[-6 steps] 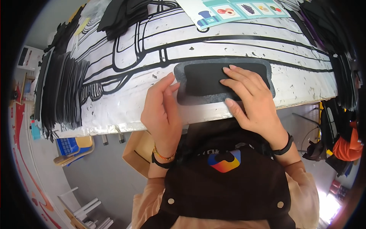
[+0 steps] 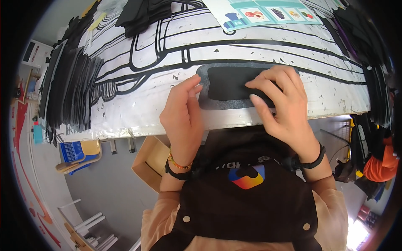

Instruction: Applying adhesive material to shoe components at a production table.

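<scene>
A smooth black rectangular piece [image 2: 228,83] with rounded corners lies flat on a larger grey, worn-looking rounded pad [image 2: 204,90] near the table's front edge. My right hand [image 2: 284,98] is over the right part of both, its fingers bent and fingertips resting on the black piece. Its thumb is spread from the index finger, and it covers the piece's right end. Just left of the pad stands my left hand [image 2: 182,106] on its side, with fingers loosely curved and nothing visible in them.
The white table [image 2: 125,121] bears bold black line drawings. Stacked dark fabric pieces [image 2: 71,90] hang at its left edge, with more dark fabric [image 2: 374,90] at right. A folded dark pile [image 2: 142,16] and a fruit-picture sheet [image 2: 272,14] lie farther back. Below are a cardboard box [image 2: 148,163] and a blue-backed chair [image 2: 77,152].
My right hand's fingers have gone from lying flat on the black piece to bent, with raised knuckles. The left hand stays beside the pad. The whole view has shifted slightly.
</scene>
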A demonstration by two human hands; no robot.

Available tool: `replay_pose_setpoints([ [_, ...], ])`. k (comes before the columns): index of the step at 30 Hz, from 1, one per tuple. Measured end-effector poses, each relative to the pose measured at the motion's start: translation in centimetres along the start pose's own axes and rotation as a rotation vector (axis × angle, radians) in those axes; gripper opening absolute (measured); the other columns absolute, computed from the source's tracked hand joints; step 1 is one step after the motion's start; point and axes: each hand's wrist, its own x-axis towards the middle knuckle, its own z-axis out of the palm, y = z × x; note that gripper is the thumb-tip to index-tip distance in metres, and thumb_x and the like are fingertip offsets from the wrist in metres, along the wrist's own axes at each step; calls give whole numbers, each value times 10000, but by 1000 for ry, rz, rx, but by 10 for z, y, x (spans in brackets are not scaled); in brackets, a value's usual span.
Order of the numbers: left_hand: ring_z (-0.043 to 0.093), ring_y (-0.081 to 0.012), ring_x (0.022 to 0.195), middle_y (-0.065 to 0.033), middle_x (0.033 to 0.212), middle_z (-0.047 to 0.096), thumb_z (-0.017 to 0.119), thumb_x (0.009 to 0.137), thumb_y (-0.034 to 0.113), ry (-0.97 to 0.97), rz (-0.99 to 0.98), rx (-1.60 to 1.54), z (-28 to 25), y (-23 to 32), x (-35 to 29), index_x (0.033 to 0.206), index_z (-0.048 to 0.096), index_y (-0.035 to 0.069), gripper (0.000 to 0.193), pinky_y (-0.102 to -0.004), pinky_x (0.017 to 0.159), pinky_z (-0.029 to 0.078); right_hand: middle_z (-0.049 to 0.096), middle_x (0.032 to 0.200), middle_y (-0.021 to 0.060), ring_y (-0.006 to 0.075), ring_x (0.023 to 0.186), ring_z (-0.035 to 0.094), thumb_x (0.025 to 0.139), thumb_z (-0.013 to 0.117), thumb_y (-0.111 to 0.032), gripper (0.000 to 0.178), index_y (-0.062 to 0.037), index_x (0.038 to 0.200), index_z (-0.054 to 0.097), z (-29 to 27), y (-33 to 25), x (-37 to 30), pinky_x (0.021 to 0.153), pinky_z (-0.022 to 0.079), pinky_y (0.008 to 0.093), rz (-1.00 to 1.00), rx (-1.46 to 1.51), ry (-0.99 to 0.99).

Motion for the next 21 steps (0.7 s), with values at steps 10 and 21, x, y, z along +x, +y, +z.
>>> replay_pose_setpoints([
  [10,744,-164,950,-133,1158,752,477,1065,-11,6,-118,44,6,9,2,1305,609,-9,274,-285,834,548,620,963,34,236,989,583,760,855,-289,303,-132,995,746,47,-15,52,812,496,370,-205,81,-108],
  [21,742,-253,938,-116,1126,764,533,1025,2,-1,24,254,6,1,1,1292,621,31,283,-359,816,559,616,981,32,239,991,593,786,826,-235,219,-139,943,706,41,-14,59,801,488,373,-267,48,-90],
])
